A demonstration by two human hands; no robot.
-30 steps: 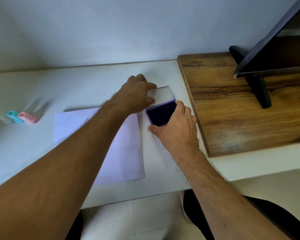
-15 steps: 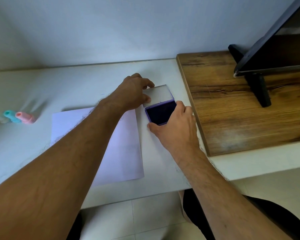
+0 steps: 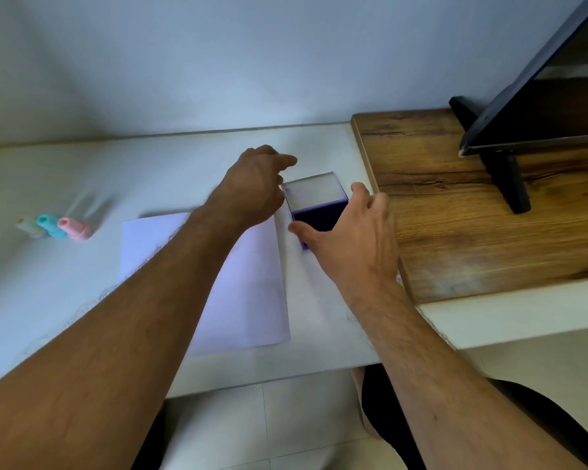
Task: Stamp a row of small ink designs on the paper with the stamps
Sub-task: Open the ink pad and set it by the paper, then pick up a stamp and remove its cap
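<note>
Now three stamps (image 3: 55, 226), one paper (image 3: 238, 283), one open ink pad (image 3: 314, 206), left hand (image 3: 252, 188) and right hand (image 3: 350, 245) spread, empty.

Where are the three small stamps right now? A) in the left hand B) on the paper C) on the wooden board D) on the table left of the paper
D: the stamps lie together on the white table, left of the paper, with neither hand near them.
</note>
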